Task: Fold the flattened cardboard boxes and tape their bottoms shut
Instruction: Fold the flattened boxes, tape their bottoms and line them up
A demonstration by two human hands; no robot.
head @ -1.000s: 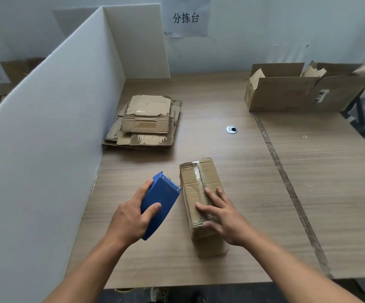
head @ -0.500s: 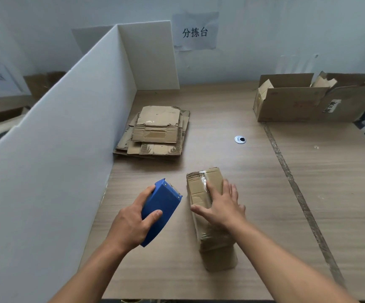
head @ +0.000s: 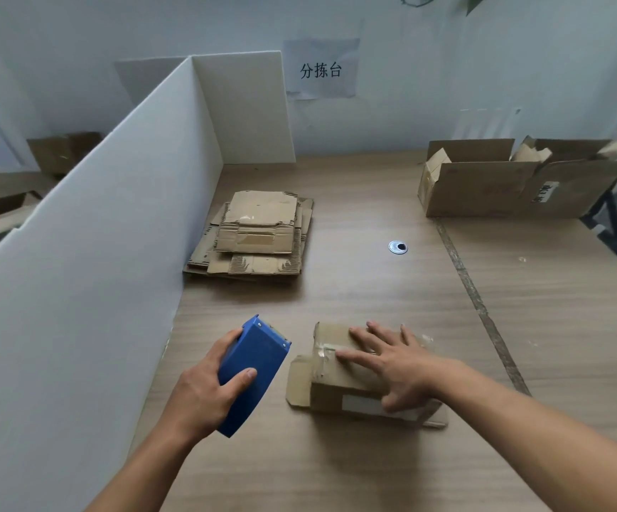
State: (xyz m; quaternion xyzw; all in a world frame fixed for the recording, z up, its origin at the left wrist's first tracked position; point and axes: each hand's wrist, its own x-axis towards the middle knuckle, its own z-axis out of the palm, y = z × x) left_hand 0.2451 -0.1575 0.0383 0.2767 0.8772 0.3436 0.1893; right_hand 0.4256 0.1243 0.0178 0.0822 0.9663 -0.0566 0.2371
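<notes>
Head camera: left hand [head: 203, 393] grips a blue tape dispenser [head: 253, 371], fingers and thumb curled round its body, just left of the small cardboard box [head: 333, 391] and apart from it. The box lies on the wooden table [head: 373, 297], taped seam uppermost, one end flap open toward the dispenser. Right hand [head: 399, 367] rests flat on the box top, fingers straight and spread, grasping nothing. A stack of flattened boxes [head: 255, 238] sits farther back, beside the white partition [head: 96, 253].

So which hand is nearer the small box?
Right. The right hand lies flat on the small box; the left hand is off to its left, gripping the blue tape dispenser.
</notes>
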